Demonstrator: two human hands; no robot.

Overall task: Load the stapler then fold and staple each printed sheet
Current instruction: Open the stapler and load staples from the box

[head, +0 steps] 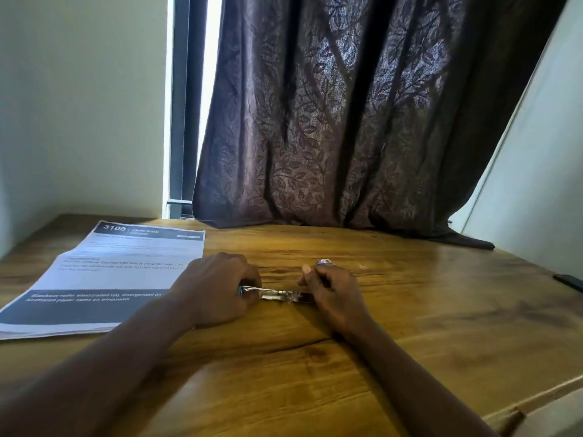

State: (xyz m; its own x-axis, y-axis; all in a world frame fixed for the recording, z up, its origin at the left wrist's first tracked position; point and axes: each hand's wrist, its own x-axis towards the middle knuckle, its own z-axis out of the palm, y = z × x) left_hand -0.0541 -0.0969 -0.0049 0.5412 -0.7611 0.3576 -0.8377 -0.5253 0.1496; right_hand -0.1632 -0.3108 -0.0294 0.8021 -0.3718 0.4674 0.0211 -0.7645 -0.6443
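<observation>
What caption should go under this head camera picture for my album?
The left hand and right hand grip a stapler at a wooden table, printed sheets alongside, dark curtain behind.

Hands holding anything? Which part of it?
Yes, the stapler. The left hand grips its left end and the right hand grips its right end, with the metal middle bare between them.

Left hand (pixel 217 288): knuckles up, fingers curled round one end of the stapler (pixel 277 294).
Right hand (pixel 334 294): fingers curled on the other end, thumb pointing forward.
Arms: both bare, stretched forward, coming in from the bottom corners.
Hands: close together, not touching.
</observation>
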